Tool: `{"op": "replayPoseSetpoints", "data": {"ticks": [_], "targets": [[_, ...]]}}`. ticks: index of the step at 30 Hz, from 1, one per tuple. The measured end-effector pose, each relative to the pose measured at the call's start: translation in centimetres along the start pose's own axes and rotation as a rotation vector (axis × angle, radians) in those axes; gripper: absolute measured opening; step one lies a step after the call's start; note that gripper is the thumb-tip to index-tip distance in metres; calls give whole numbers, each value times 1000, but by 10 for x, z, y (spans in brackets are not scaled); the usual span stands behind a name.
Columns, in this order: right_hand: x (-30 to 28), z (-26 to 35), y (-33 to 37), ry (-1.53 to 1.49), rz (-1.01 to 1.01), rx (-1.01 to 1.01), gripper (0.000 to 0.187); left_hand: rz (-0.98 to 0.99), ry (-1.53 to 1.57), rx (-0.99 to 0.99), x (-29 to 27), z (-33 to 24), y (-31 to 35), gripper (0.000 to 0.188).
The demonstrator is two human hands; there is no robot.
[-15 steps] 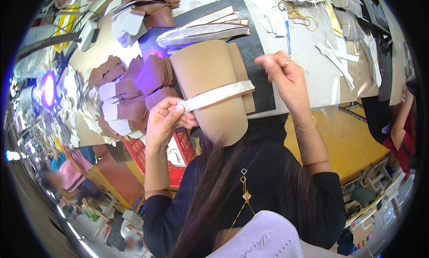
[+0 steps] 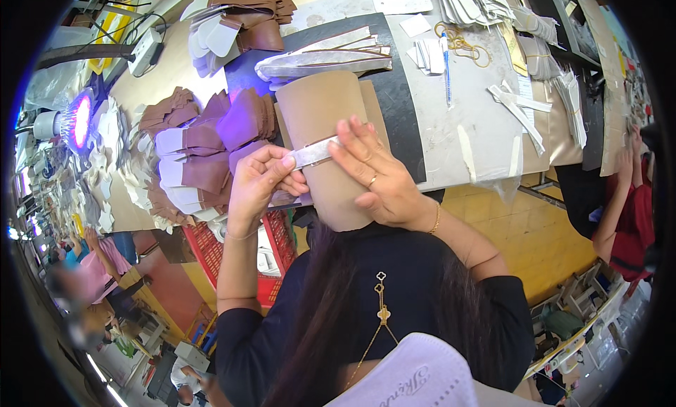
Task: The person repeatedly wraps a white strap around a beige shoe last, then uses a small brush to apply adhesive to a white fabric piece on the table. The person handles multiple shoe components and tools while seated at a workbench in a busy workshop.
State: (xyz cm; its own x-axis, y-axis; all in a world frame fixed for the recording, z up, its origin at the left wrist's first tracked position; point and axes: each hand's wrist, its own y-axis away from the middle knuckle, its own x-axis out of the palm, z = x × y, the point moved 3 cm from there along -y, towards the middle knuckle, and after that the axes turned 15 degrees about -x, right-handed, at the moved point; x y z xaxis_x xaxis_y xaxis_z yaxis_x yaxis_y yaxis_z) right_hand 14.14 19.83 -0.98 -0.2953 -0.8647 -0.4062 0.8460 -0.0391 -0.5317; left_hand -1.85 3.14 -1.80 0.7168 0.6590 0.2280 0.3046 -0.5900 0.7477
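A curved tan form (image 2: 325, 101) with a rounded top stands at the table's near edge. Across it lies a pale, whitish strip (image 2: 313, 155) with brown edges. My left hand (image 2: 264, 178) pinches the strip's left end between thumb and fingers. Flat over the strip's right part rests my right hand (image 2: 373, 169), its fingers stretched out, hiding that end. Behind the form, several similar long strips (image 2: 324, 58) lie on a black mat (image 2: 405, 90).
Stacks of brown and white cut pieces (image 2: 204, 150) sit at the left beside a glowing lamp (image 2: 81, 122). A blue pen (image 2: 446, 69), yellow-handled scissors (image 2: 470, 48) and loose white strips (image 2: 522, 111) lie at the right. A red crate (image 2: 280, 241) stands below the table edge.
My right hand has come in from the right, where it was raised off the form, and now lies on the strip. My left hand keeps its pinch on the left end.
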Motion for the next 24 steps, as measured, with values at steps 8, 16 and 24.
{"op": "replayPoseSetpoints", "data": {"ticks": [8, 16, 24], "targets": [[15, -17, 40, -363, -361, 448, 70, 63, -10, -9, -4, -2, -2, 19], [-78, -60, 82, 159, -604, 522, 37, 163, -216, 235, 5, -72, 15, 20], [-181, -85, 140, 1284, -293, 537, 25, -61, -569, 137, -23, -154, -64, 25]]}}
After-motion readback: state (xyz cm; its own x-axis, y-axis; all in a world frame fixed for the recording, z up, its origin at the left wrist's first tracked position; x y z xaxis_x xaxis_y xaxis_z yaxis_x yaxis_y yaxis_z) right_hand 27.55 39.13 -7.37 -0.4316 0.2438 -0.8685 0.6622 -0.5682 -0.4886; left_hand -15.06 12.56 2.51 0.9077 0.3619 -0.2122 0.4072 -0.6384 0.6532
